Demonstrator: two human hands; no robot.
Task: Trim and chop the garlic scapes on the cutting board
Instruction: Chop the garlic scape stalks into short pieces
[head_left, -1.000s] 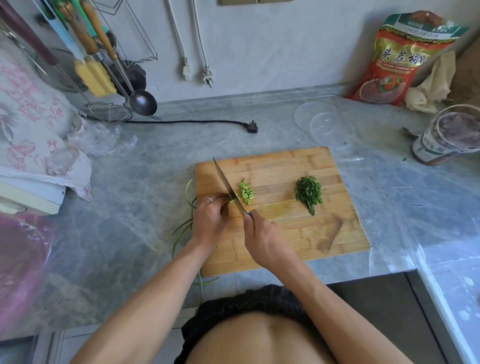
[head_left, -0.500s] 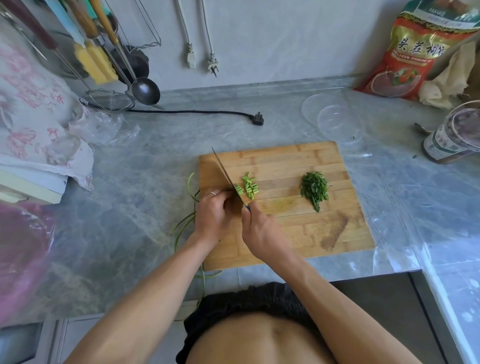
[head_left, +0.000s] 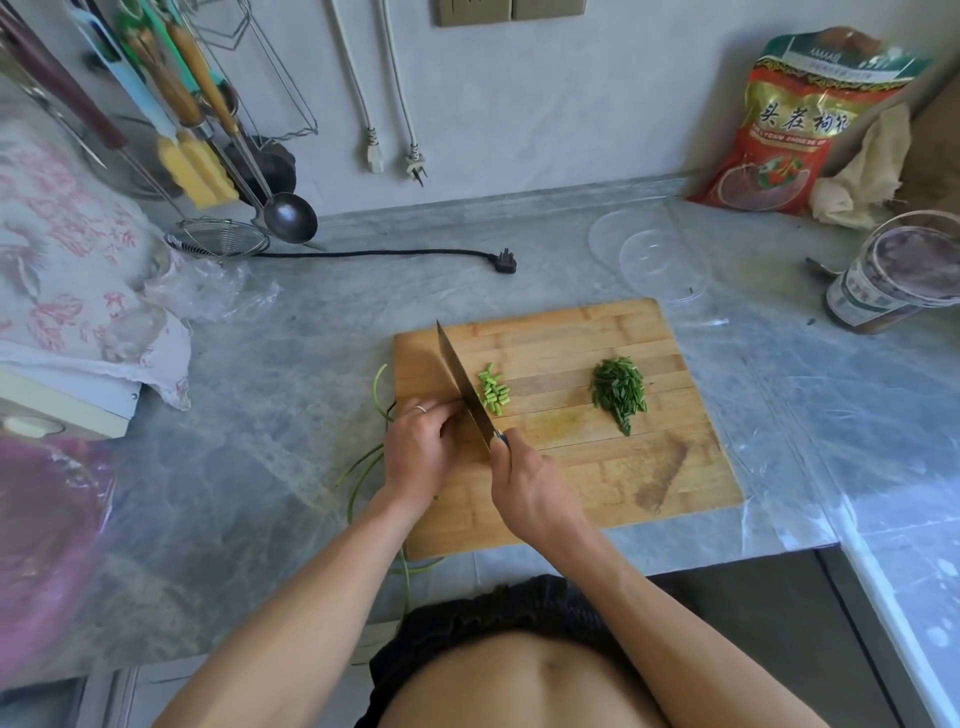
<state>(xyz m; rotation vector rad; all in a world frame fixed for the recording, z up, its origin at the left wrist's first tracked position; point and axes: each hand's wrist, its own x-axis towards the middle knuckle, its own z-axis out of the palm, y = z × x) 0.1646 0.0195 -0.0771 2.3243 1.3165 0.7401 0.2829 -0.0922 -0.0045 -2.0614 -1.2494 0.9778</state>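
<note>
A grey marbled countertop (head_left: 270, 374) fills the room's lower half and meets a plain grey plastered wall (head_left: 571, 104) behind it. High on that wall sits a beige socket plate (head_left: 511, 10); below the plate two pale cords hang, ending in loose plugs (head_left: 395, 161) above the countertop. Left of the plugs, a wire utensil rack (head_left: 228, 93) hangs against the wall. On the countertop's right part lies a clear plastic sheet (head_left: 831, 415), catching bright daylight. Below the countertop's front edge, a dark floor (head_left: 769, 623) shows.

A matt wooden cutting board (head_left: 597, 467) lies on a smooth, marbled grey stone counter (head_left: 270, 374), knife blade (head_left: 465, 387) dull metal.
</note>
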